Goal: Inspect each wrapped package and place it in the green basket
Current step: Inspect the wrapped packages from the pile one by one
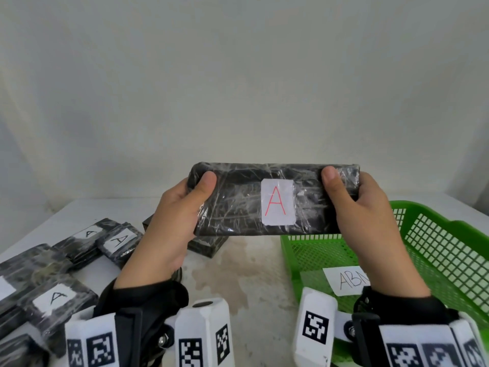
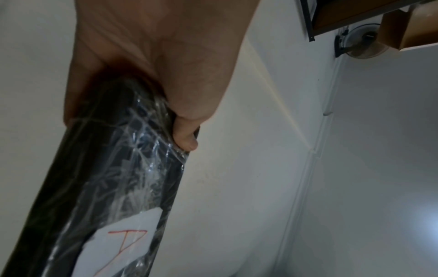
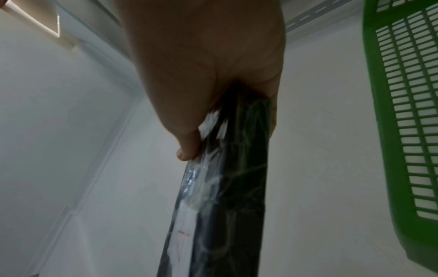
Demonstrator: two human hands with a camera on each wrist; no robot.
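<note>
Slippage is the likeliest trouble from here; the wrapped package (image 1: 274, 199) is sheathed in glossy, wrinkled film and hangs in the air above the table (image 1: 254, 271), held only at its two short ends; the left hand (image 1: 172, 221) clasps the left end with the thumb pressed on the front face, and the right hand (image 1: 367, 213) clasps the right end the same way; if one hand lets go before the other has a firmer hold, the long bar could pivot and drop onto the packages below. Its white label (image 1: 277, 201), marked with a red A, faces the head camera, so the inspection seems to be under way.

A second risk, in my judgement, is the transfer; the green basket (image 1: 449, 258) stands low at the right, just beyond the right hand, and the package is long, so an end could catch the near rim if it is lowered level rather than angled in; a paper slip (image 1: 344, 280) with handwritten letters already lies on the basket floor and could be covered.

Around the scene: a pile of wrapped packages (image 1: 53, 274) with white A labels lies at the left of the table; another dark package (image 1: 209, 246) sits just under the held one; nothing visible blocks the path to the basket.
</note>
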